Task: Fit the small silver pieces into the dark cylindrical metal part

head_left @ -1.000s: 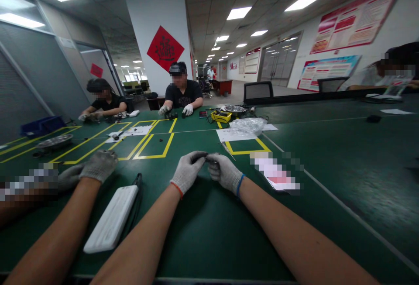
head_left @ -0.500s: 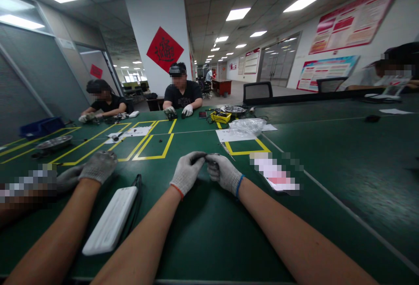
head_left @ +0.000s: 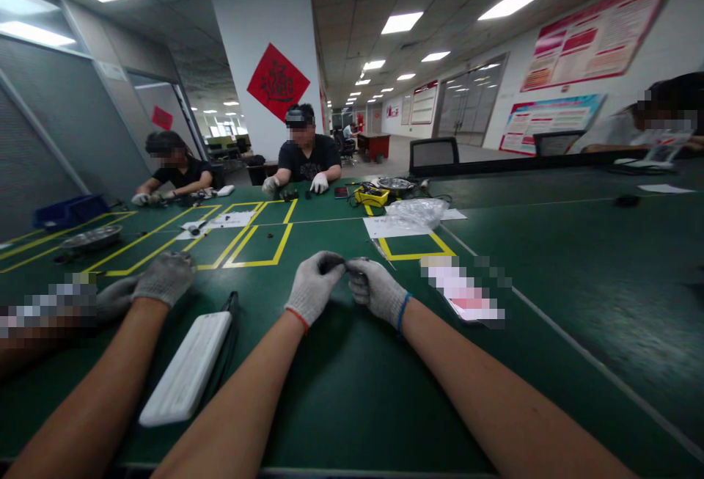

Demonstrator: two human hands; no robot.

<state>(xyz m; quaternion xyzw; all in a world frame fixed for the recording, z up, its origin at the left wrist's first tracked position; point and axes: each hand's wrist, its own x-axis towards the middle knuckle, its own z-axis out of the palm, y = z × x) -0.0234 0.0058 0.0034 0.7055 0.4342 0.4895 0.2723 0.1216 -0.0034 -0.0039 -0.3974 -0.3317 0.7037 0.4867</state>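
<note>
My left hand (head_left: 313, 288), in a whitish knit glove with an orange cuff, is closed in a pinch above the green table (head_left: 352, 406). Its fingertips meet those of my right hand (head_left: 378, 290), gloved alike with a blue cuff and also closed. Whatever lies between the fingertips is too small and dark to make out. To the right of my right hand lies a phone (head_left: 465, 290) with a lit, blurred screen. A white power bank (head_left: 187, 369) with a black cable (head_left: 229, 339) rests left of my left forearm.
A neighbour's gloved hands (head_left: 165, 279) work close by on the left. Beyond my hands are tweezers (head_left: 383, 253), a clear plastic bag (head_left: 416, 213) on paper, and a yellow tool (head_left: 371, 196). Yellow tape marks boxes (head_left: 283, 246). Two people sit across the table.
My hands stay pinched together at nearly the same spot, with only slight finger movement. Across the table, one person's gloved hand has shifted left, off a dark part.
</note>
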